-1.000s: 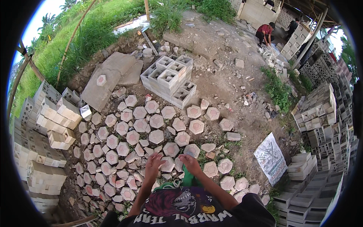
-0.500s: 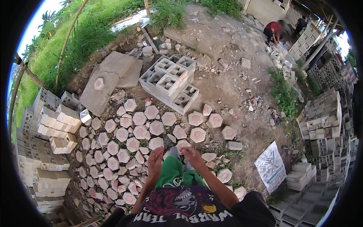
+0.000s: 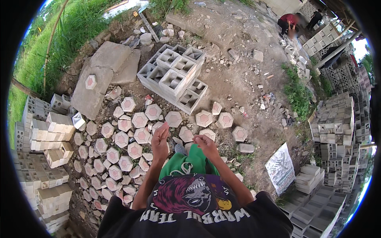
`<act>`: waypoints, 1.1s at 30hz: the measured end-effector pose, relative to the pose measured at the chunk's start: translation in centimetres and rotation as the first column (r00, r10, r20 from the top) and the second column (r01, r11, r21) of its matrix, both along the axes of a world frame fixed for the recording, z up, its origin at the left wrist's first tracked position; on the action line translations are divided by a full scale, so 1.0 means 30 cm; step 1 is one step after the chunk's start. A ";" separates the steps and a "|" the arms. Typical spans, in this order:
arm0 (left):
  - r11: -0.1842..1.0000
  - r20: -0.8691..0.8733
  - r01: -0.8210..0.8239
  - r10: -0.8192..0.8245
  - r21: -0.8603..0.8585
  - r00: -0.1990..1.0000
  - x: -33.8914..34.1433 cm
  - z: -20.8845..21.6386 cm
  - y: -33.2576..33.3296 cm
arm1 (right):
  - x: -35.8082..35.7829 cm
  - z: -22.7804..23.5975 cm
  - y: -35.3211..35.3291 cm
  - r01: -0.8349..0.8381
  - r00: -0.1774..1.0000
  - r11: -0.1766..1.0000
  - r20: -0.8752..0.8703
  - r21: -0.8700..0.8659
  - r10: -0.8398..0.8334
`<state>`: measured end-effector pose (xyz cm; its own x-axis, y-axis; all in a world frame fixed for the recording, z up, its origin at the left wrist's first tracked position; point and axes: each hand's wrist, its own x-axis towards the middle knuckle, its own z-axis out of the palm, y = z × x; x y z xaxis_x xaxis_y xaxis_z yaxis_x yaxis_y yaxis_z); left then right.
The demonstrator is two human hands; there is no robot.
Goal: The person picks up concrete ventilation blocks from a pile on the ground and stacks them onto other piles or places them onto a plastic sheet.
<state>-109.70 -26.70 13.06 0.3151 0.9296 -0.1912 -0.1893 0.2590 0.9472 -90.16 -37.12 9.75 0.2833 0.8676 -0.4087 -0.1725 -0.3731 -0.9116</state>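
Both hands hang in front of my green trousers [image 3: 186,163], above ground strewn with hexagonal paving blocks. My left hand [image 3: 160,139] has its fingers stretched out and holds nothing; the nearest hexagonal block [image 3: 173,119] lies just beyond its fingertips. My right hand [image 3: 206,145] is loosely bent with its fingers partly apart, and nothing shows in it. Just past that hand lies another hexagonal paver [image 3: 207,134], partly hidden by it. Neither hand touches a block. Most pavers have pinkish centres and pale grey rims.
Ahead stands a stack of grey hollow blocks [image 3: 174,75]. A cracked concrete slab [image 3: 97,85] with one paver [image 3: 91,82] lies left of it. More block stacks [image 3: 53,133] line the left, others [image 3: 333,119] the right. A white sack [image 3: 280,168] lies nearby. A person in red [image 3: 289,22] bends far off.
My view has shifted slightly forward and right. Both hands have risen farther out from my body, and the left hand's fingers have straightened. No block has visibly moved.
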 end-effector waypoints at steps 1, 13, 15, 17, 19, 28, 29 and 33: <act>0.997 0.014 -0.060 0.060 0.057 0.998 -0.011 -0.016 0.040 | -0.004 -0.011 0.043 -0.051 0.999 0.999 0.014 -0.007 0.051; 0.944 -0.068 -0.265 0.256 -0.195 0.964 -0.048 -0.125 0.487 | 0.063 -0.117 0.625 -0.230 0.973 0.970 -0.047 -0.077 0.227; 0.937 -0.092 -0.306 0.294 -0.167 0.951 -0.022 -0.150 0.597 | 0.109 -0.152 0.760 -0.241 0.970 0.966 -0.034 -0.091 0.239; 0.946 -0.095 -0.302 0.292 -0.119 0.952 0.012 -0.165 0.729 | 0.169 -0.208 0.895 -0.266 0.962 0.952 0.014 -0.153 0.271; 0.949 -0.116 -0.315 0.312 -0.009 0.943 0.014 -0.153 0.876 | 0.217 -0.267 1.054 -0.316 0.933 0.936 0.130 -0.153 0.336; 0.956 -0.493 -0.284 0.216 -0.068 0.843 0.072 -0.185 1.300 | 0.303 -0.433 1.366 -0.264 0.961 0.941 0.025 -0.212 0.275; 0.973 -0.477 -0.219 0.158 -0.073 0.864 0.080 -0.244 1.335 | 0.306 -0.499 1.375 -0.232 0.972 0.948 -0.023 -0.220 0.233; 0.951 -0.544 -0.109 -0.068 -0.288 0.836 0.170 -0.564 1.486 | 0.340 -0.677 1.423 -0.105 0.989 0.899 -0.140 -0.426 0.050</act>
<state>-104.61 17.87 -3.84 0.0592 0.8055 -0.5896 0.3219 0.5436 0.7751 -79.94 5.57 -10.57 0.1462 0.6158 -0.7742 -0.2264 -0.7410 -0.6322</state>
